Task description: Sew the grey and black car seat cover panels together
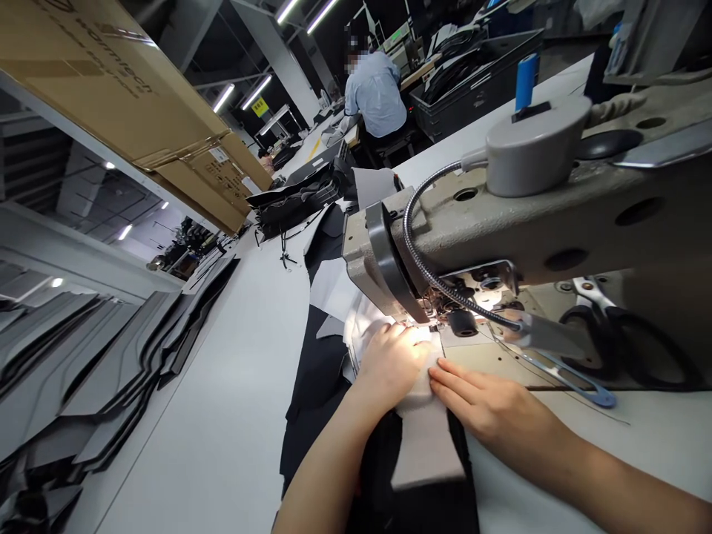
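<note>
Both hands press flat on a pale grey fabric strip [427, 449] near the counter's [222, 415] near edge. The strip's long axis runs from the sewing machine's [500, 222] lit needle back toward the person, over black fabric [317, 371]. The left hand [392, 363], grip open, is nearer the needle. The right hand [492, 408], grip open too, touches the strip's right edge.

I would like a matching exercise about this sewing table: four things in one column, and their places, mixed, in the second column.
1 scissors
2 cardboard boxes
3 left hand
4 blue cylinder

a on top of the sewing machine
b on the high shelf at the left
c on the brightly lit cloth
d under the machine's arm, at the right

Pairs: 1-d, 2-b, 3-c, 4-a.
</note>
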Tool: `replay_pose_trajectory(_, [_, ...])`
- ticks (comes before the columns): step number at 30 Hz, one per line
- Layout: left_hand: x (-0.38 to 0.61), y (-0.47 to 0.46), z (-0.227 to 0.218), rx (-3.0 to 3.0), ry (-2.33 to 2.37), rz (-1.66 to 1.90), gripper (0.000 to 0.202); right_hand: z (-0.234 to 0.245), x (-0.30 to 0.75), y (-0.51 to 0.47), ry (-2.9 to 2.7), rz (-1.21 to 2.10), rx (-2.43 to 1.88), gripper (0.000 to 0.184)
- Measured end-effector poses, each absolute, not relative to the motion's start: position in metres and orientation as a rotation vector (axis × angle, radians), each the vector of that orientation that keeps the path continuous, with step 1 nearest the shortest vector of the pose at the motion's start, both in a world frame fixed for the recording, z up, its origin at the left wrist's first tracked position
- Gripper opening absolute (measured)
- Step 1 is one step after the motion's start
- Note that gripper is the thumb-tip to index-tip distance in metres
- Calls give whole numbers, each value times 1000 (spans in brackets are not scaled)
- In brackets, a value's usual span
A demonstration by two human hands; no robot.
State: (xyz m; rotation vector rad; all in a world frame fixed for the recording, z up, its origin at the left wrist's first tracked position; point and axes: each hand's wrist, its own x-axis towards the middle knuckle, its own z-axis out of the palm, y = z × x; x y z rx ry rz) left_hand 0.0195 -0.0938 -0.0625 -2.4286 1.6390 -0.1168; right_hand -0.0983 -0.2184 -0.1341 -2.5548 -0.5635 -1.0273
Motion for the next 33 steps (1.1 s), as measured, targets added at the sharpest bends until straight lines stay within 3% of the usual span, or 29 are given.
replay_pose_trajectory(6, [33, -107, -64, -2438, 1686, -49, 17, -132, -86, -228, -396, -970, -2578, 34])
replay_pose_trajectory(12, [11, -98, -55, -2361, 1645, 4, 21, -133, -92, -241, -328, -653, -2560, 24])
replay_pose_trajectory(17, [-5, -60, -46, -2217, 1836, 51, 54, -124, -116, -249, -649, -377, -2329, 24])
replay_pose_trajectory(20, [-2, -50, -45, -2189, 1838, 81, 59, -127, -121, -242, -736, -415, -2343, 19])
replay_pose_trajectory(26, [6, -58, -55, -2345, 1878, 75, 50, -133, -116, -236, -632, -760, -2427, 27])
replay_pose_trajectory(29, [6, -59, -54, -2642, 1794, 71, 34, -131, -115, -248, -651, -706, -2470, 26])
replay_pose_trajectory(33, [5, -56, -52, -2920, 1634, 13, 28, -132, -115, -256, -722, -632, -2492, 30])
